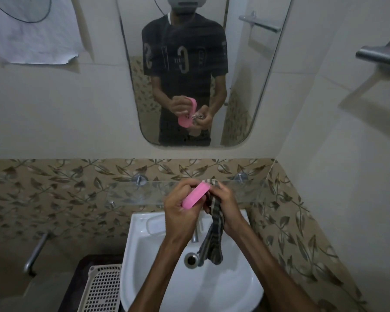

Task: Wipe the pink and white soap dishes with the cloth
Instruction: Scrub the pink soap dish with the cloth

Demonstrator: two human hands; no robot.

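My left hand point(180, 209) grips the pink soap dish point(195, 195), held tilted above the sink. Pressed against the dish's right end is a striped grey cloth point(214, 230), which my right hand point(226, 206) grips. The cloth's loose end hangs down over the basin. A white soap dish point(154, 224) lies on the back left ledge of the white sink point(144, 278), partly hidden behind my left hand.
A glass shelf point(126, 194) runs along the wall just behind my hands. The tap point(195, 235) stands below them, above the drain point(191, 259). A white plastic basket point(101, 289) sits left of the sink. A mirror point(189, 64) hangs above.
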